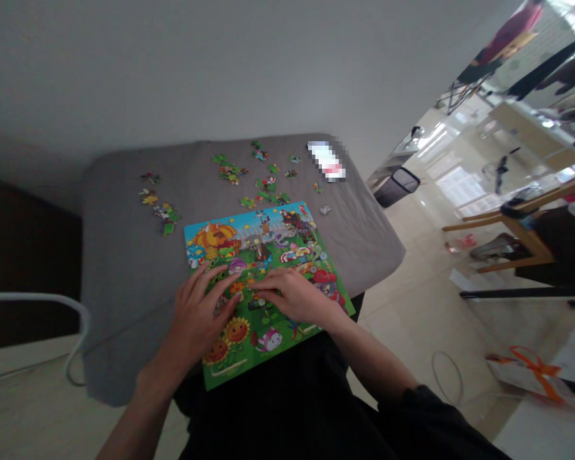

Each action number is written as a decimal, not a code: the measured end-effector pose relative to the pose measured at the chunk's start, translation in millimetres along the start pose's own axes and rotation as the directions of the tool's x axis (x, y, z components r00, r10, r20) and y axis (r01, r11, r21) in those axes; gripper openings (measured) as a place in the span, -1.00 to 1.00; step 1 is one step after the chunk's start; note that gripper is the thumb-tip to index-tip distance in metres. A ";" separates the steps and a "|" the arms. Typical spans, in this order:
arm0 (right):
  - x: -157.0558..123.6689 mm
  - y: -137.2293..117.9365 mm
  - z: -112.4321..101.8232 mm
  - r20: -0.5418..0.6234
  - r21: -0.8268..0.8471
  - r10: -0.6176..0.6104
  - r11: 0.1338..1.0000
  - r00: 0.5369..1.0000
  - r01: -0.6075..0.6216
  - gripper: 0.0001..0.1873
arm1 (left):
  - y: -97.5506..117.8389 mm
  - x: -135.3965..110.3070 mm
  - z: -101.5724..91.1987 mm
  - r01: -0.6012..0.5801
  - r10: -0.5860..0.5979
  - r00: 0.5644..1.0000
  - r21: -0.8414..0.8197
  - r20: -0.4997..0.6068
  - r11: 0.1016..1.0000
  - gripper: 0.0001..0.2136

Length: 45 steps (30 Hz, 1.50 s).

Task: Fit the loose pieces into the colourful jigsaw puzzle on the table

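Puzzle board (263,326) on near side of table (124,275), under both hands. Left hand (199,313) spread; right hand (290,294) narrow near board's middle, cannot tell if holding piece. Loose pieces (230,174) beyond far edge.

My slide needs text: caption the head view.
Left hand and right hand on a colourful puzzle board, loose pieces scattered nearby on grey cloth.

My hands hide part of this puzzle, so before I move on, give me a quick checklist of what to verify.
1. Left hand at the puzzle board: ok.
2. Right hand at the puzzle board: ok.
3. Picture beneath both hands: cannot tell; covered.
4. Loose pieces spread singly: not ok; several bunch together.
5. Near edge supported: cannot tell; black clothing sits there.
6. Pixelated phone-like object apart from the puzzle board: ok.
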State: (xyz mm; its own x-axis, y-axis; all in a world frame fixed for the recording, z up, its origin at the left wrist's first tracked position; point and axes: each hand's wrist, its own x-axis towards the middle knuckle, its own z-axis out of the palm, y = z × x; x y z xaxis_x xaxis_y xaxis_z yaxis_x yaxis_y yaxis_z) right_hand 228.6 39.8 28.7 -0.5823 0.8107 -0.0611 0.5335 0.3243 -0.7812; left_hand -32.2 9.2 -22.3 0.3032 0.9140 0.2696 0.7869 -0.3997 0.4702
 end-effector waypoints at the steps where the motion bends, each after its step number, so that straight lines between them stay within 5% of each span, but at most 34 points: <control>1: 1.9 -0.8 4.1 0.015 -0.018 0.003 1.000 1.000 -0.002 -0.69 | 1.1 -1.0 2.7 0.011 -0.011 1.000 0.023 0.007 1.000 -0.51; 7: 6.6 -1.9 13.6 -0.001 -0.020 0.009 1.000 1.000 -0.009 -0.75 | 6.4 -3.0 7.4 0.059 -0.061 0.998 0.071 0.034 0.996 -0.54; 14: -29.3 24.3 -40.3 -0.104 0.097 0.042 0.995 0.994 -0.032 -0.78 | 11.1 -2.1 9.4 0.077 -0.074 0.997 0.066 -0.037 0.995 -0.61; 19: -74.9 40.1 -69.5 0.055 0.079 0.112 0.990 0.992 -0.116 -0.80 | 13.7 -0.7 9.8 0.104 -0.103 0.993 0.006 -0.055 0.995 -0.66; 26: -93.8 34.7 -61.2 0.138 0.030 0.116 0.992 0.984 -0.121 -0.77 | 13.9 -1.8 13.7 0.100 -0.101 0.992 -0.008 -0.078 0.995 -0.63; 30: -78.2 30.6 -55.3 0.099 0.090 0.081 0.992 0.992 -0.090 -0.79 | 10.7 -1.9 6.1 0.108 -0.112 0.991 -0.050 -0.072 0.993 -0.66; 35: -23.4 15.2 -31.7 0.049 0.166 0.092 0.981 0.994 -0.099 -0.82 | 0.0 -4.2 -12.0 0.157 -0.168 0.980 -0.101 -0.109 0.982 -0.67; 40: 24.5 3.7 -12.7 0.174 0.117 0.048 0.991 0.984 -0.069 -0.77 | -2.0 -14.9 -14.6 0.163 -0.164 0.982 -0.024 -0.096 0.986 -0.71; 45: 35.8 1.6 -10.9 0.210 0.076 0.043 0.995 0.977 -0.061 -0.75 | 1.1 -25.6 -6.9 0.152 -0.148 0.985 0.044 -0.089 0.987 -0.74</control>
State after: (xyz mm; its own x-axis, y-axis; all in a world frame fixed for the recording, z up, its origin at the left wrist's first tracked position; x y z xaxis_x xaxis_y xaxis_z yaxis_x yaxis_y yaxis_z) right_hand 215.3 74.6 32.1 -0.6744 0.7035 -0.2242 0.5194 0.2363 -0.8212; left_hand -42.9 -15.1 -22.9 0.1347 0.9531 0.2710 0.8466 -0.2528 0.4684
